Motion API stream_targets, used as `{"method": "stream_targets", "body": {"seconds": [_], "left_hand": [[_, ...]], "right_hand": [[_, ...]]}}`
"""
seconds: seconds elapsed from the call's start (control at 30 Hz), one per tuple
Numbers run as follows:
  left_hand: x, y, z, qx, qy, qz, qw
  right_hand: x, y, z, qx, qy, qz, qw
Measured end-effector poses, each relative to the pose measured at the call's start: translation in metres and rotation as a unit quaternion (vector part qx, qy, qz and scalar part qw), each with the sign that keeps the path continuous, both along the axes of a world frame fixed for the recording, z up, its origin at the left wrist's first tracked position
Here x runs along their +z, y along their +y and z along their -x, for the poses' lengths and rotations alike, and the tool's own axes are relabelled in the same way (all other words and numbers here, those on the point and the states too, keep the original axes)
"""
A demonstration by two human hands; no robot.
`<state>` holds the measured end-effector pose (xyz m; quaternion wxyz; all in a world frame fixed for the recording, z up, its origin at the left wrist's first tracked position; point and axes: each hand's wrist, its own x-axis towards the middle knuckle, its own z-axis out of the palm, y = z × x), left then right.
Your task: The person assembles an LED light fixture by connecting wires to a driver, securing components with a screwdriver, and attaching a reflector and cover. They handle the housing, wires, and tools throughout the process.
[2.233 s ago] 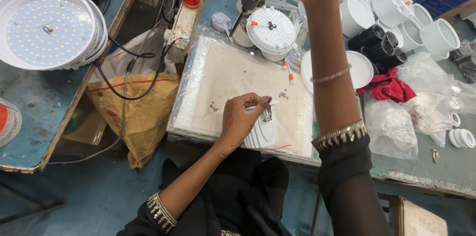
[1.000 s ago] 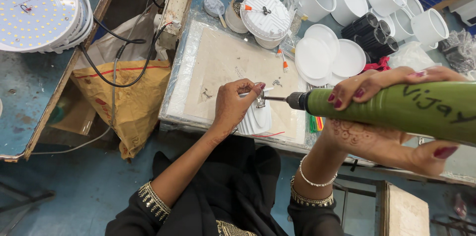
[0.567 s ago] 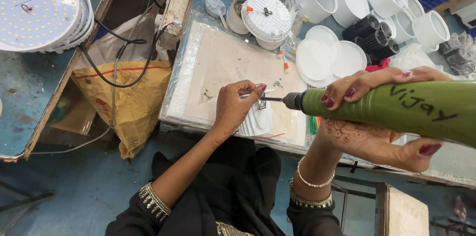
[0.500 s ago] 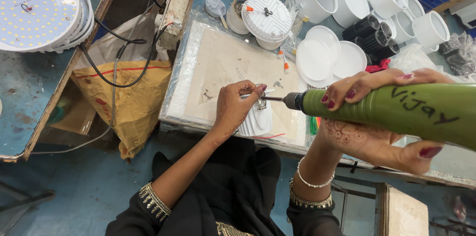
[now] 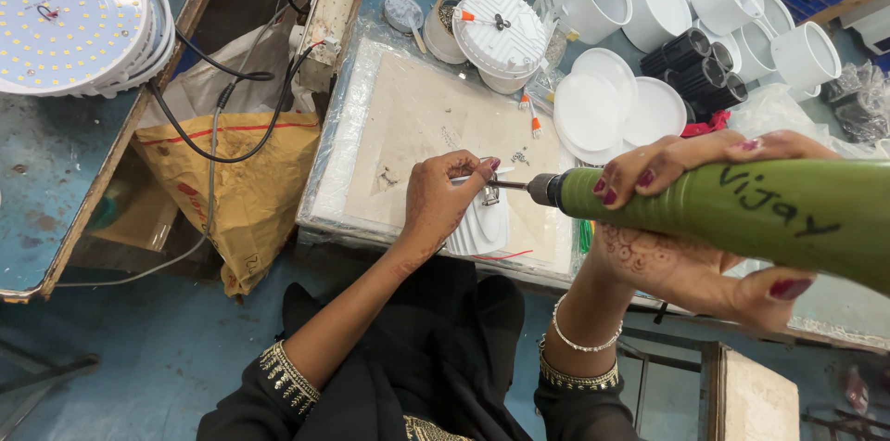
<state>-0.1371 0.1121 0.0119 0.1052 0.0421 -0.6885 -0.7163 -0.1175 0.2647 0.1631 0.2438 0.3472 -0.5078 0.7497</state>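
Two hands work at the near edge of the surface [image 5: 389, 140], which is covered with a pale sheet under clear plastic. The left hand [image 5: 443, 204] is closed around a small white ribbed lamp part [image 5: 482, 223] and pins it against the sheet, with the thumb and first finger pinched at its top. The right hand [image 5: 691, 237] grips a thick green electric screwdriver [image 5: 742, 214]; the fingers lie over the top of the body and the thumb is under it. The tool lies almost level and points to the left. Its thin metal bit [image 5: 510, 186] reaches the top of the lamp part, just beside the left fingertips, so the part lies between the two hands and under the left one.

A thin red wire [image 5: 505, 256] runs out from under the part toward the right. Farther on the surface stands a round white lamp body [image 5: 503, 33] with short orange-tipped wires, and to its right lie flat white discs [image 5: 593, 102]. White cup-shaped housings [image 5: 723, 0] stand at the far right, with some black ones [image 5: 691, 56] near them. At the far left a large round LED panel [image 5: 69, 14] rests on a blue bench [image 5: 37, 209], and a black cable [image 5: 218, 116] hangs over a yellow sack [image 5: 241, 191] in the gap.
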Motion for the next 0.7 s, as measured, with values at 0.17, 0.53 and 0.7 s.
{"method": "stream_targets", "body": {"seconds": [0.17,0.53,0.7], "left_hand": [[-0.001,0.000,0.000,-0.001,-0.002,0.003,1.000],[-0.005,0.001,0.002,0.009,0.028,-0.012,1.000],[-0.003,0.001,0.002,0.003,0.001,-0.001,1.000]], "right_hand": [[-0.003,-0.007,0.012,-0.014,0.015,-0.006,1.000],[-0.007,-0.007,0.025,0.059,-0.017,0.003,0.998],[-0.004,-0.006,0.031,0.080,-0.031,-0.006,0.996]]}}
